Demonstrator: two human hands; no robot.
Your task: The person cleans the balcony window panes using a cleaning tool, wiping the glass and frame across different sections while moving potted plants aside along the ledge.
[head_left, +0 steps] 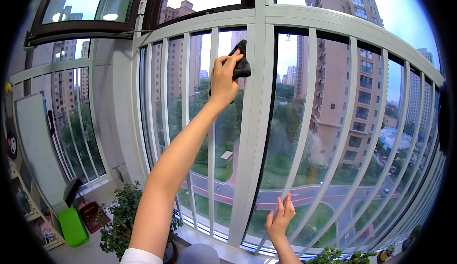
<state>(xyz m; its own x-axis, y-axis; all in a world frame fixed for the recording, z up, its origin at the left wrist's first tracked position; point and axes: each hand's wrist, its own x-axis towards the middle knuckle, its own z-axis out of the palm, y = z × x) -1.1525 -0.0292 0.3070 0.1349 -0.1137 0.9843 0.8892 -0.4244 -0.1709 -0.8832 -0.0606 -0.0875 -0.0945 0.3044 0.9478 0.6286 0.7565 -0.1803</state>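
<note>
A black cloth (243, 64) is in my left hand (225, 80), which is raised to the upper part of a white window railing (214, 135). The cloth lies beside the thick white post (257, 73), and part of it shows behind the hand. Low on the right, my right hand (281, 218) touches a slanting white bar (297, 164) with its fingers apart and nothing held. Window glass stands behind the bars.
A leafy potted plant (121, 216) stands at the lower left, near a green bin (73, 227) and a dark red dustpan (93, 215). A whiteboard (38, 145) leans at the far left. More plants (340, 257) line the bottom right. A dark-framed window (85, 28) juts in at the upper left.
</note>
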